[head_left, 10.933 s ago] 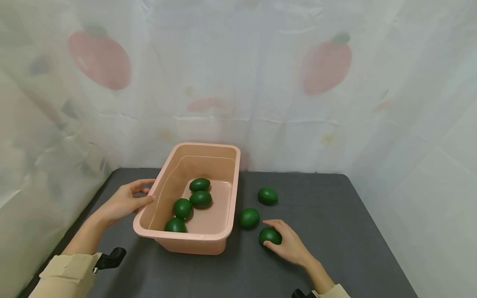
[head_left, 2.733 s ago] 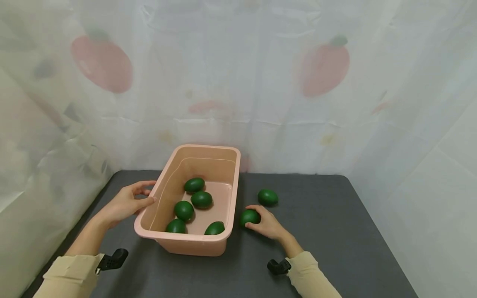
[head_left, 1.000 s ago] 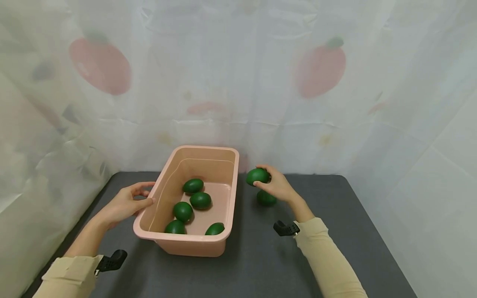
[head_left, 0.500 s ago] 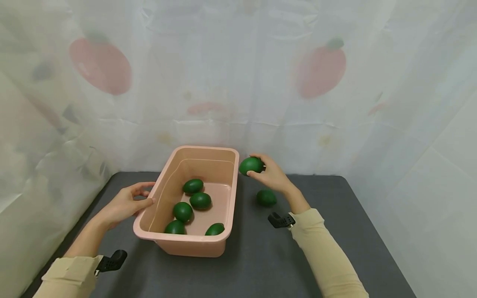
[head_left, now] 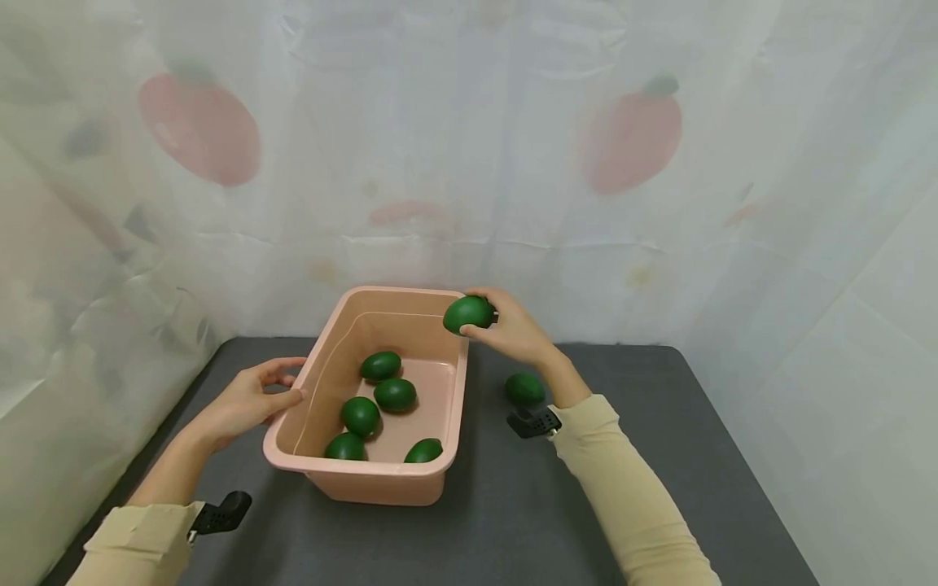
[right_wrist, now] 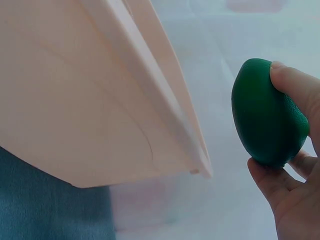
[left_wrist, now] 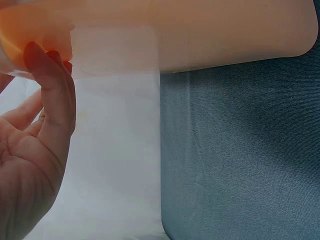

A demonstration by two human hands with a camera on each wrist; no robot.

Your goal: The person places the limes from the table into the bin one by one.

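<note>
The pink tub (head_left: pixel 366 480) holds five green fruits (head_left: pixel 395 394) below and left of the right hand (head_left: pixel 513 332), which grips a sixth green fruit (head_left: pixel 469 313) over the tub's far right corner. The left hand (head_left: pixel 242 400), fingers relaxed, touches the tub's left rim. Another loose fruit (head_left: pixel 523 389) lies just beneath the right wrist on the dark grey table (head_left: pixel 659 456), backed by a white curtain (head_left: pixel 469 163) printed with red fruit.

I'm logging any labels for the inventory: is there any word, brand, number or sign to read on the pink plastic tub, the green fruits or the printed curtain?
None: no text shows anywhere.
Pink plastic tub: plain.
Green fruit gripped by the right hand: unmarked.
White curtain: only red fruit pictures, no words.
</note>
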